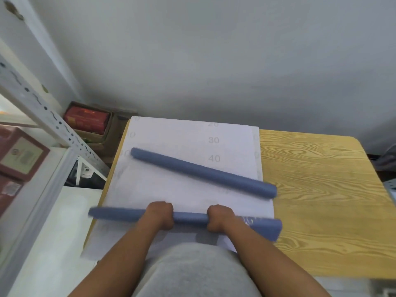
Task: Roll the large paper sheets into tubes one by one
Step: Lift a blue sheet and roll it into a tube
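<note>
A blue paper tube [188, 218] lies across the near edge of the table, and both hands grip it. My left hand [160, 215] curls round it left of the middle. My right hand [218, 217] curls round it further right, where the tube's end flares looser. A second blue tube [203, 172], fully rolled, rests diagonally further back. Both tubes lie on a stack of flat white sheets [175, 189] printed with faint numbers.
The wooden table [317, 189] has bare surface on its right half. A white metal shelf frame [53, 129] with boxes stands at the left. A red package in a cardboard box [87, 121] sits on the floor behind the table's left corner. A grey wall rises behind.
</note>
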